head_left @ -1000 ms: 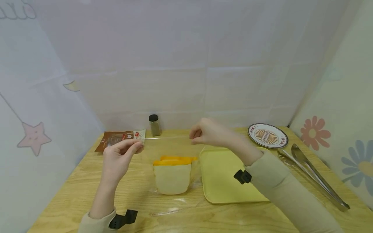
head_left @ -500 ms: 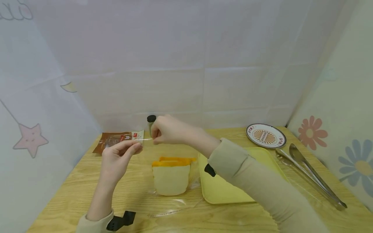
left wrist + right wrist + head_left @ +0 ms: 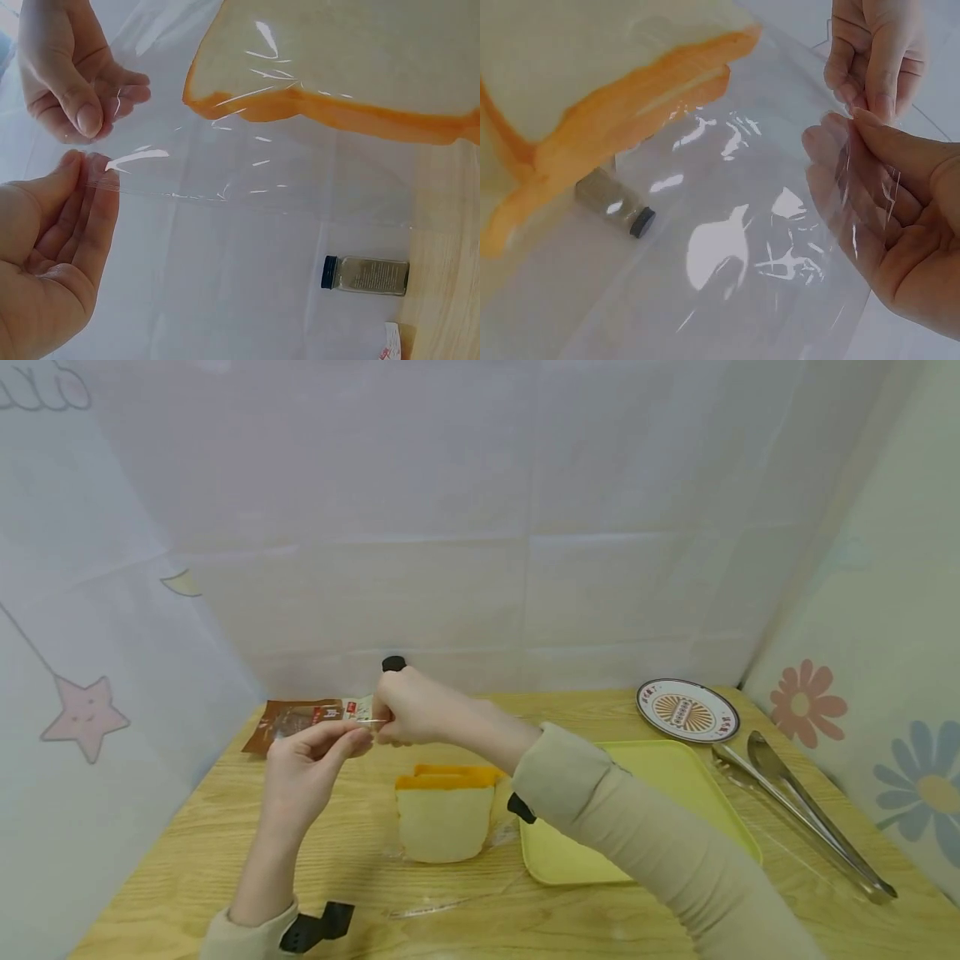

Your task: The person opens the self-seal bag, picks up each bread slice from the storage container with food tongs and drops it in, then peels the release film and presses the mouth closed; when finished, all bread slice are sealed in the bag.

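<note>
Two slices of bread with orange crusts stand upright inside a clear plastic bag on the wooden table. My left hand pinches the bag's top edge at its left corner between thumb and fingertips. Right beside it, my right hand pinches the same edge, thumb and fingertips meeting on the film. The right wrist view shows the film passing over the fingers of my right hand, with the left hand just beyond. The bread hangs clear of neither hand's grip; it sits below them.
A yellow tray lies right of the bread, partly under my right forearm. Behind it are a round plate and metal tongs. A black-capped jar and a brown packet stand at the back left.
My right hand has moved left along the bag's top edge, from well apart to right beside my left hand, now covering most of the jar. My left hand has stayed in place.
</note>
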{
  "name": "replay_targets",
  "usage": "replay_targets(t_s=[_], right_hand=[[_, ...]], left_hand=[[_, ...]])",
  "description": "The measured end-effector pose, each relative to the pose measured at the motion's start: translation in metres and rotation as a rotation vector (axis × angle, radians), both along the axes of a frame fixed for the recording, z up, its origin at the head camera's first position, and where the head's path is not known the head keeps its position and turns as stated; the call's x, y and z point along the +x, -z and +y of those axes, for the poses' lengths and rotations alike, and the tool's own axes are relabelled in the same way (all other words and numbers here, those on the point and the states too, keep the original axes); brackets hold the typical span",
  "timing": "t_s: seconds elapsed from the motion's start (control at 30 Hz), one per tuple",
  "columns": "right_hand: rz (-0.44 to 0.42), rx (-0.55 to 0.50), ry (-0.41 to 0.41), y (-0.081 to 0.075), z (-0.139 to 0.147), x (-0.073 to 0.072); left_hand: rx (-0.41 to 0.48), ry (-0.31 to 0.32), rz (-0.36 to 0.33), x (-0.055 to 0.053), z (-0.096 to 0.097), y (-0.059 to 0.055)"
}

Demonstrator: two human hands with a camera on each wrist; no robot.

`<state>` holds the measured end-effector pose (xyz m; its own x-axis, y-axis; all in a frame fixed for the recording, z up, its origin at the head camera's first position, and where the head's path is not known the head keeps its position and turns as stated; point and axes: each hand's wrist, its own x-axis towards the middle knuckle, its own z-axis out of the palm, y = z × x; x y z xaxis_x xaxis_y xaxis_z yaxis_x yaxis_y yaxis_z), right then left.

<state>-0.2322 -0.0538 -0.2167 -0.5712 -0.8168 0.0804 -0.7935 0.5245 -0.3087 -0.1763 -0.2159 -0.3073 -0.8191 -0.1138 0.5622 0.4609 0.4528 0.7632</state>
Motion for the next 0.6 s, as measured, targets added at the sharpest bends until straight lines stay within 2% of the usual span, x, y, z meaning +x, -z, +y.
replay_targets(t_s=[0.17,0.4,0.6], right_hand=[[-0.024,-0.001,0.016,0.001,0.011,-0.003],[-0.108,-0.056,0.055,0.007,0.039,-0.008],[-0.147,-0.095,0.061,0.012,0.061,-0.014]], left_hand=[[0.010,-0.003,0.010,-0.001,0.000,0.000],[0.022,-0.022,0.007,-0.001,-0.001,0.001],[0.028,-0.027,0.013,-0.003,-0.003,0.002]])
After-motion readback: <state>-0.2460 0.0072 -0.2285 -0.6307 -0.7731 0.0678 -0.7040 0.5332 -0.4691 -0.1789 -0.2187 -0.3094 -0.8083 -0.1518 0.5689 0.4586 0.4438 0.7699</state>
